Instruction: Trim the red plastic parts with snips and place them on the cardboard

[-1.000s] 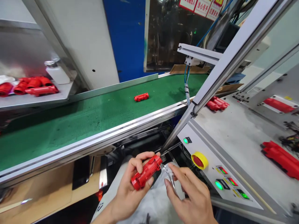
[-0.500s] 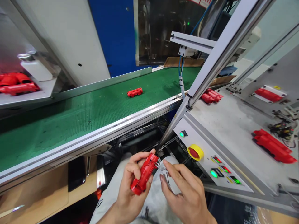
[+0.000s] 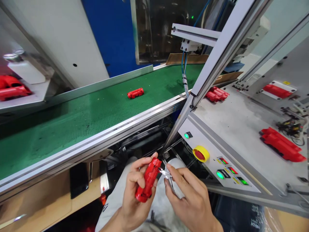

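My left hand (image 3: 135,190) is closed round a red plastic part (image 3: 147,179), held upright over my lap. My right hand (image 3: 190,199) pinches a small pair of metal cutters (image 3: 167,175), whose tip touches the top end of the red part. Both hands sit low in the view, below the conveyor's front rail. Another red part (image 3: 135,93) lies alone on the green conveyor belt (image 3: 72,119).
At right a grey machine table (image 3: 236,129) carries red parts (image 3: 281,144) and more red parts (image 3: 216,94) at its far corner, with a yellow-ringed stop button (image 3: 200,154) and lit green buttons on its front panel. A slanted aluminium post (image 3: 207,61) crosses overhead. A shelf at left holds red parts (image 3: 11,88).
The view has dropped and swung slightly right. My left hand has tilted the red part more upright, and the cutters have closed in on its top end.
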Demonstrator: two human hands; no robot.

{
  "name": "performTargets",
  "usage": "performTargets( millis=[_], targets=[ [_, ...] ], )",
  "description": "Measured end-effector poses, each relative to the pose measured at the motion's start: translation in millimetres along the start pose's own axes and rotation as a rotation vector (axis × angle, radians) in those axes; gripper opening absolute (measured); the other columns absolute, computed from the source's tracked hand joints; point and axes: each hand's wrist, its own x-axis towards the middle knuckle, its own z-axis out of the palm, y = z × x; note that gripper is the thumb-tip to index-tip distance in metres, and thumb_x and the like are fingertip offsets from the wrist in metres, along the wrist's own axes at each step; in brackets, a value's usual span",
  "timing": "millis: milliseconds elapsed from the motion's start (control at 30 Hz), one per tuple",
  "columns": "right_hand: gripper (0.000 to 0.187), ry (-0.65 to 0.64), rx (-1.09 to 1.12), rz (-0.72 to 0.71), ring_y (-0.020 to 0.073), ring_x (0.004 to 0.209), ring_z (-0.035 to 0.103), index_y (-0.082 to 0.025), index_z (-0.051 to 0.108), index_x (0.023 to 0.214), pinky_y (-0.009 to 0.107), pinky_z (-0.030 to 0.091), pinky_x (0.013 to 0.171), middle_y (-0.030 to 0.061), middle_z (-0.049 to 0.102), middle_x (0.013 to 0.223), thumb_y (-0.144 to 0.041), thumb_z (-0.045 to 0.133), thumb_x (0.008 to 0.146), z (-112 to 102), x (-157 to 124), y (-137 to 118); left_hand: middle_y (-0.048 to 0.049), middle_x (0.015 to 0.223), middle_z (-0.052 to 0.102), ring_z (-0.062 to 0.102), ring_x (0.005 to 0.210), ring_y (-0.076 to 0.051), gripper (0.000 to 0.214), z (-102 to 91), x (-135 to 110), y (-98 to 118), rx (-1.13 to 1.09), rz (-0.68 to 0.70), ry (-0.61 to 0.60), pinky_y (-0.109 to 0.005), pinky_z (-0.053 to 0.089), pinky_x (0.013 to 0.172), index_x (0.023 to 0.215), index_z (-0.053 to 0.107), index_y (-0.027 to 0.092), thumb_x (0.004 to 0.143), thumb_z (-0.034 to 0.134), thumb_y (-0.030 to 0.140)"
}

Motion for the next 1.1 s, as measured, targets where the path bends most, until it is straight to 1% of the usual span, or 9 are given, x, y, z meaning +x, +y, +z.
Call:
performTargets(
  millis=[100,233,300,400,500,667,833,1000,1100],
  targets=[
    [0.058,-0.011,0.012,0.016,0.0185,0.08,0.072,-0.019,0.065,0.15,0.033,0.064,0.071,0.0065,0.073,0.094,-0.001,0.071,0.095,-0.4,-2.4,2.9,0.0009,0.129,0.074,0.074,0.134,-0.028,0.036,1.9,-2.0,-3.6,-0.09,-0.039,0.078,-0.019,0.068,0.085,0.078,0.059,0.02,0.083,0.078,-0.01],
    [0.059,-0.013,-0.003,0.008,0.0175,0.075,0.069,-0.02,0.065,0.15,0.032,0.062,0.067,0.0054,0.071,0.09,0.0,0.07,0.095,-0.9,-4.2,6.6,0.0019,0.125,0.077,0.075,0.133,-0.027,0.039,3.3,-3.7,-6.1,-0.146,-0.131,0.121,-0.019,0.068,0.086,0.068,0.054,0.016,0.082,0.075,-0.014],
    [0.058,-0.016,0.006,0.009,0.017,0.074,0.067,-0.019,0.066,0.149,0.031,0.061,0.065,0.005,0.071,0.089,0.001,0.07,0.094,-1.4,-4.6,7.5,0.0007,0.124,0.077,0.075,0.133,-0.028,0.04,4.1,-4.0,-6.6,-0.154,-0.137,0.123,-0.02,0.068,0.088,0.066,0.053,0.015,0.084,0.074,-0.013],
    [0.056,-0.013,0.036,0.012,0.0162,0.074,0.066,-0.018,0.067,0.147,0.03,0.06,0.066,0.0047,0.071,0.089,0.001,0.071,0.094,-1.9,-5.1,8.6,-0.0006,0.126,0.075,0.075,0.133,-0.029,0.036,5.3,-3.2,-5.6,-0.12,-0.076,0.081,-0.022,0.068,0.091,0.073,0.055,0.017,0.085,0.076,-0.01],
    [0.054,-0.013,0.068,0.015,0.0154,0.075,0.066,-0.017,0.068,0.145,0.029,0.059,0.067,0.0048,0.071,0.09,0.002,0.071,0.094,-1.4,-5.9,10.5,-0.0021,0.132,0.07,0.074,0.135,-0.03,0.032,3.9,-2.1,-2.0,-0.031,-0.036,-0.012,-0.027,0.068,0.099,0.087,0.056,0.021,0.09,0.077,-0.003],
    [0.052,0.012,0.102,-0.001,0.0145,0.073,0.066,-0.017,0.069,0.142,0.028,0.059,0.066,0.0047,0.071,0.089,0.003,0.072,0.093,1.9,-7.0,14.0,-0.0041,0.141,0.058,0.065,0.147,-0.032,0.027,-5.6,-3.4,2.9,0.06,-0.095,-0.171,-0.032,0.059,0.116,0.099,0.049,0.025,0.101,0.066,0.003],
    [0.052,0.042,0.155,0.011,0.0135,0.075,0.069,-0.019,0.071,0.14,0.026,0.06,0.069,0.0045,0.073,0.091,0.004,0.07,0.094,5.8,-10.1,17.5,-0.0054,0.143,0.055,0.062,0.15,-0.032,0.028,-10.3,-7.7,2.7,0.042,-0.15,-0.207,-0.028,0.059,0.113,0.102,0.046,0.026,0.104,0.065,0.005],
    [0.05,0.049,0.202,0.014,0.0125,0.073,0.068,-0.019,0.073,0.137,0.025,0.059,0.066,0.0036,0.073,0.091,0.004,0.071,0.093,7.2,-17.0,21.4,-0.0054,0.146,0.055,0.061,0.151,-0.032,0.026,-11.1,-10.1,4.0,-0.02,-0.226,-0.211,-0.032,0.056,0.118,0.104,0.044,0.027,0.105,0.065,0.01],
    [0.047,0.072,0.248,0.056,0.0105,0.065,0.063,-0.022,0.075,0.133,0.023,0.055,0.06,0.0002,0.07,0.085,0.002,0.072,0.093,3.0,-18.2,21.0,-0.0053,0.145,0.055,0.061,0.151,-0.032,0.027,-11.7,-7.9,5.0,-0.024,-0.263,-0.182,-0.026,0.057,0.112,0.102,0.044,0.027,0.105,0.067,0.013]
  ],
)
